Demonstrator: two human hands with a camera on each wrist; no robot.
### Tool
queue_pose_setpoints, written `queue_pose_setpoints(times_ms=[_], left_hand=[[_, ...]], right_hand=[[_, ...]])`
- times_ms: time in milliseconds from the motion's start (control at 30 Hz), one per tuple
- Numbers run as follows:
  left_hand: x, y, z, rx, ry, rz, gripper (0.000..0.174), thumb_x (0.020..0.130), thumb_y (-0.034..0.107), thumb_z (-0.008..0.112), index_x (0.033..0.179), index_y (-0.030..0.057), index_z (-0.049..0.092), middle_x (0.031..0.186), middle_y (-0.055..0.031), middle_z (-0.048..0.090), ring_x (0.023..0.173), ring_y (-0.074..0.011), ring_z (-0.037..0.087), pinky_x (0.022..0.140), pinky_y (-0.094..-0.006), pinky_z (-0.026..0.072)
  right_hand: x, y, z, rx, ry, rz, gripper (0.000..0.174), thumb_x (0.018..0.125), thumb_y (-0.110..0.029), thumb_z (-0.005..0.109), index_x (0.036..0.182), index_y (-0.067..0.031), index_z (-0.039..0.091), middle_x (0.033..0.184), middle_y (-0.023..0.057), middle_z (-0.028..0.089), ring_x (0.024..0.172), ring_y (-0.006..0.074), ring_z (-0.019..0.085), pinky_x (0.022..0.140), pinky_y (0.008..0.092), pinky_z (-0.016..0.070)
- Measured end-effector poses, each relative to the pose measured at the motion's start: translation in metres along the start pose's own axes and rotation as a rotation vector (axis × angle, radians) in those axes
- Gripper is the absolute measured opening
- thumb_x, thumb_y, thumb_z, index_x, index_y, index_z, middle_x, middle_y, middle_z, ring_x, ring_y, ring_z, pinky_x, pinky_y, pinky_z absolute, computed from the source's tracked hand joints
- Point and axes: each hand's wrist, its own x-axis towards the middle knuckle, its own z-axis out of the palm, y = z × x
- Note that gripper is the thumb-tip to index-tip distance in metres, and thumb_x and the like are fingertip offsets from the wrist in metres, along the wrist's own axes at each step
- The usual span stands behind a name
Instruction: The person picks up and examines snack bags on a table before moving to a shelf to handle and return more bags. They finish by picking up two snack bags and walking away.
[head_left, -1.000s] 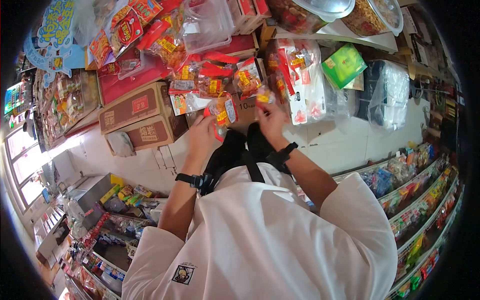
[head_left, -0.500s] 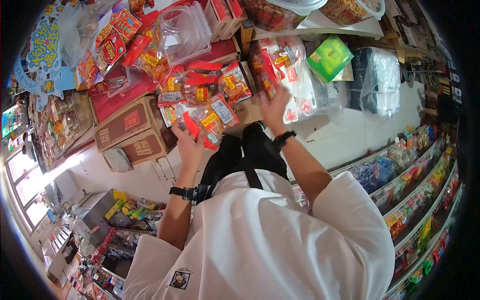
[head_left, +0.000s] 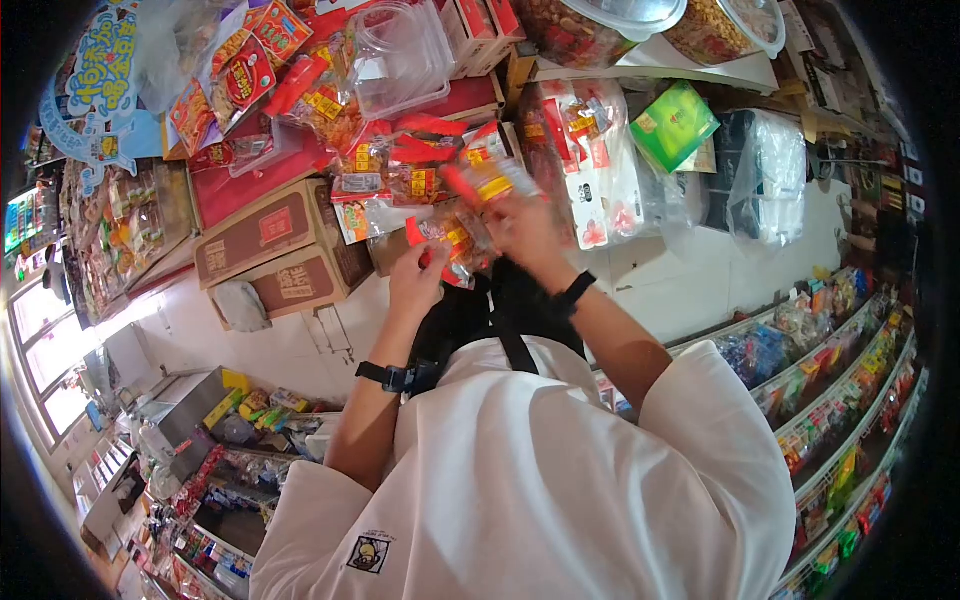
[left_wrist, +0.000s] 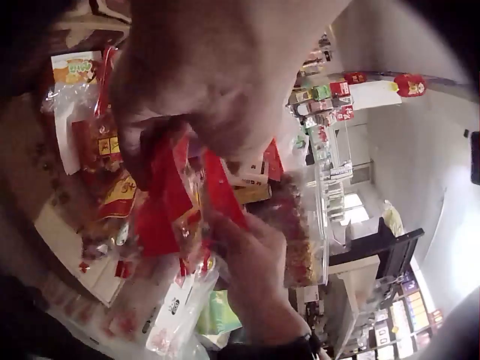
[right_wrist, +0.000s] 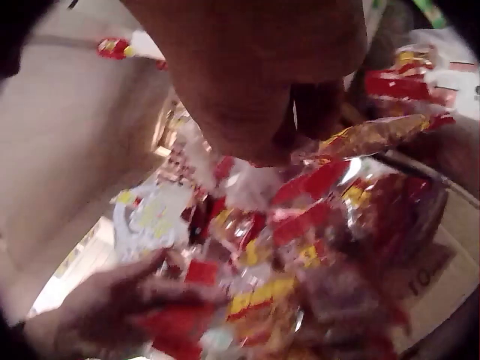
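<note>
My left hand (head_left: 417, 280) grips a clear snack packet (head_left: 458, 238) with yellow labels by its red end, low in front of my body. In my right hand (head_left: 525, 232) is a second packet (head_left: 492, 185), red-ended with a yellow label, blurred and tilted just above the first. The two packets overlap in the head view. In the right wrist view this second packet (right_wrist: 375, 139) lies at the fingers, seen nearly edge-on. Just beyond both hands lies a group of similar packets (head_left: 413, 182). My left fingertips are partly hidden in the left wrist view.
Brown cartons (head_left: 285, 250) stand at left, beside a red surface with stacked clear plastic tubs (head_left: 400, 60). To the right lie a white printed pack (head_left: 590, 175), a green packet (head_left: 675, 127) and plastic-wrapped dark packs (head_left: 765, 180). Lidded food containers (head_left: 575, 30) stand at the back.
My right hand reached right to the packets by the white printed pack, then came back left with a packet. My left hand moved left and down, then back toward the middle, still holding its packet.
</note>
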Motion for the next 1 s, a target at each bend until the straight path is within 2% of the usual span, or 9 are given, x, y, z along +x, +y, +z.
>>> queue_pose_setpoints(times_ms=[100, 200, 367, 400, 500, 600, 800, 900, 1000], left_hand=[[0.012, -0.011, 0.004, -0.155, 0.092, -0.089, 0.034, 0.093, 0.03, 0.069, 0.095, -0.0033, 0.071, 0.091, -0.0239, 0.073, 0.09, -0.0395, 0.072, 0.077, -0.0459, 0.0534], [0.014, -0.031, 0.004, -0.04, 0.243, 0.124, 0.035, 0.09, 0.029, 0.073, 0.093, -0.0051, 0.07, 0.086, -0.0243, 0.072, 0.085, -0.0407, 0.071, 0.074, -0.048, 0.0527], [-0.004, -0.034, -0.009, 0.205, 0.296, 0.031, 0.023, 0.088, 0.016, 0.072, 0.102, -0.0022, 0.069, 0.091, -0.0219, 0.074, 0.086, -0.0367, 0.073, 0.076, -0.0421, 0.0543], [-0.009, -0.03, -0.015, 0.155, 0.346, 0.061, 0.022, 0.088, 0.015, 0.072, 0.102, -0.0022, 0.07, 0.09, -0.0216, 0.074, 0.085, -0.0367, 0.073, 0.076, -0.0427, 0.0544], [-0.018, -0.031, -0.031, 0.08, 0.434, 0.072, 0.022, 0.088, 0.015, 0.072, 0.102, -0.0024, 0.07, 0.088, -0.0213, 0.074, 0.084, -0.0369, 0.073, 0.075, -0.0436, 0.0545], [-0.021, -0.047, -0.047, 0.174, 0.477, 0.073, 0.023, 0.09, 0.013, 0.07, 0.106, -0.0032, 0.069, 0.09, -0.0217, 0.074, 0.085, -0.0377, 0.072, 0.076, -0.0435, 0.0546], [-0.032, -0.017, -0.071, 0.206, 0.503, 0.173, 0.038, 0.092, 0.004, 0.06, 0.13, -0.0025, 0.057, 0.109, -0.0255, 0.07, 0.099, -0.043, 0.069, 0.084, -0.0476, 0.0541], [-0.035, 0.011, -0.066, 0.132, 0.704, 0.311, 0.051, 0.09, 0.001, 0.062, 0.139, 0.0008, 0.051, 0.111, -0.0233, 0.07, 0.105, -0.0421, 0.068, 0.09, -0.0473, 0.0526], [-0.039, 0.006, -0.067, 0.02, 0.489, 0.098, 0.037, 0.091, -0.003, 0.059, 0.126, 0.0064, 0.064, 0.107, -0.0245, 0.069, 0.093, -0.037, 0.07, 0.08, -0.0439, 0.0554]], right_hand=[[-0.035, -0.045, 0.022, 0.042, -0.067, -0.242, 0.017, 0.08, -0.015, 0.076, 0.095, -0.008, 0.074, 0.088, 0.0137, 0.068, 0.082, 0.034, 0.068, 0.069, 0.0453, 0.0552], [-0.053, -0.058, 0.033, 0.063, -0.134, -0.245, 0.029, 0.076, -0.015, 0.08, 0.104, -0.0091, 0.074, 0.088, 0.009, 0.066, 0.085, 0.0314, 0.067, 0.071, 0.0422, 0.0559], [-0.024, -0.043, 0.015, 0.53, -0.43, -0.367, 0.044, 0.08, -0.026, 0.085, 0.118, -0.0086, 0.072, 0.103, 0.0103, 0.07, 0.094, 0.0275, 0.069, 0.081, 0.0367, 0.0558], [-0.019, -0.03, 0.007, 0.52, -0.537, -0.098, 0.048, 0.083, -0.031, 0.085, 0.121, -0.0059, 0.07, 0.11, 0.011, 0.072, 0.099, 0.0235, 0.07, 0.087, 0.036, 0.0544], [0.024, 0.027, -0.008, 0.158, -0.117, 0.294, 0.041, 0.087, -0.024, 0.078, 0.12, -0.0004, 0.067, 0.109, 0.0162, 0.072, 0.101, 0.0283, 0.069, 0.091, 0.0389, 0.0529], [0.059, 0.14, 0.005, -0.168, 0.391, 0.205, 0.045, 0.08, -0.019, 0.081, 0.117, 0.0017, 0.065, 0.106, 0.0211, 0.073, 0.097, 0.0327, 0.072, 0.084, 0.0415, 0.0562], [0.108, 0.176, 0.014, -0.103, 0.201, 0.588, 0.048, 0.078, -0.022, 0.079, 0.119, -0.0005, 0.066, 0.099, 0.0196, 0.075, 0.095, 0.0338, 0.073, 0.083, 0.0419, 0.0569], [0.108, 0.144, 0.016, -0.09, 0.257, 0.576, 0.032, 0.076, -0.007, 0.073, 0.107, 0.0027, 0.07, 0.098, 0.0213, 0.075, 0.092, 0.0354, 0.073, 0.081, 0.0423, 0.0569], [0.1, 0.125, 0.036, 0.107, 0.417, 0.409, 0.018, 0.076, -0.007, 0.07, 0.09, 0.0027, 0.074, 0.087, 0.0234, 0.074, 0.083, 0.0367, 0.074, 0.076, 0.0425, 0.0571]])
